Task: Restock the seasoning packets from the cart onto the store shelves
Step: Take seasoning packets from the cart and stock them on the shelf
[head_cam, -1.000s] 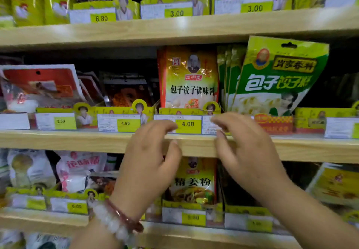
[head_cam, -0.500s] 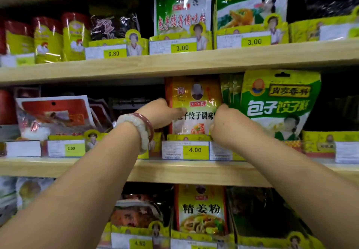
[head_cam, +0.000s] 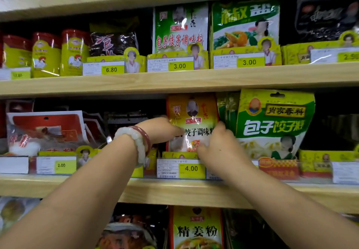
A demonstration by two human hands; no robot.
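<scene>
Both hands risen from shelf edge to orange seasoning packet (head_cam: pixel 192 124); left hand (head_cam: pixel 161 129) and right hand (head_cam: pixel 217 147) flank it, fingers gripping its sides; packet upright, long axis vertical.

We cannot see the fingertips of the left hand (head_cam: pixel 163 130); they slip behind the orange seasoning packet (head_cam: pixel 192 122), whose lower print the right hand (head_cam: pixel 217 147) covers. At the bottom edge the ginger powder packet (head_cam: pixel 197 229) is cut off, and the small print on the 4.00 price tag (head_cam: pixel 180 169) is unreadable.
</scene>
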